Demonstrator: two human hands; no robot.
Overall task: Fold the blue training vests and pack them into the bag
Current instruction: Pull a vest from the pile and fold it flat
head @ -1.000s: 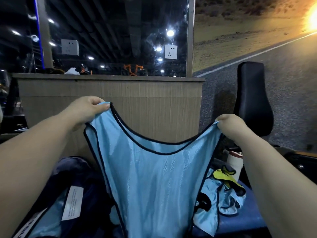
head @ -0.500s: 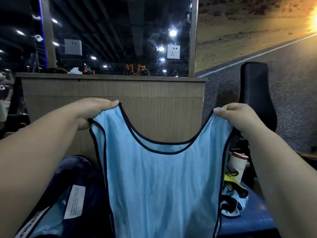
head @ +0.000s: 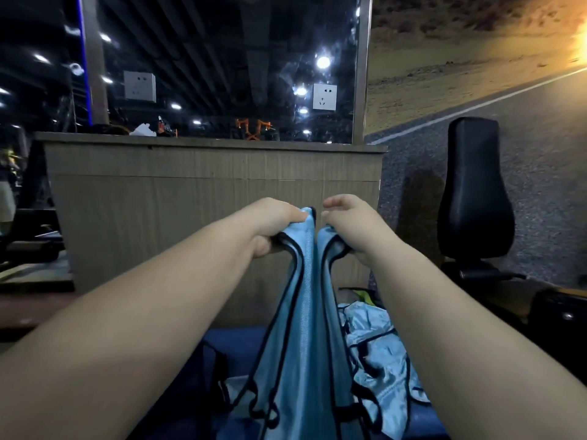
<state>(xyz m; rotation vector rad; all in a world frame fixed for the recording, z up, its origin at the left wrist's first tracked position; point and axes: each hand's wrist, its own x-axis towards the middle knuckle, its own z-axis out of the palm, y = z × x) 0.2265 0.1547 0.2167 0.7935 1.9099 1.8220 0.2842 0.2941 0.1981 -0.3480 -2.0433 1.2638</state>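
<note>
Blue training vest hangs lengthwise in front of a wooden counter, held up by its two shoulder straps, which nearly touch. Left hand grips the left strap, fingers curled round the fabric. Right hand, just beside it, grips the right strap. Lower right: a heap of further blue vests on a blue surface. Far right: an upright black padded seat back.

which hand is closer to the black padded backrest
Right. The right hand is left of the black padded backrest. The left hand is further left still. Both grip the blue vest.
</note>
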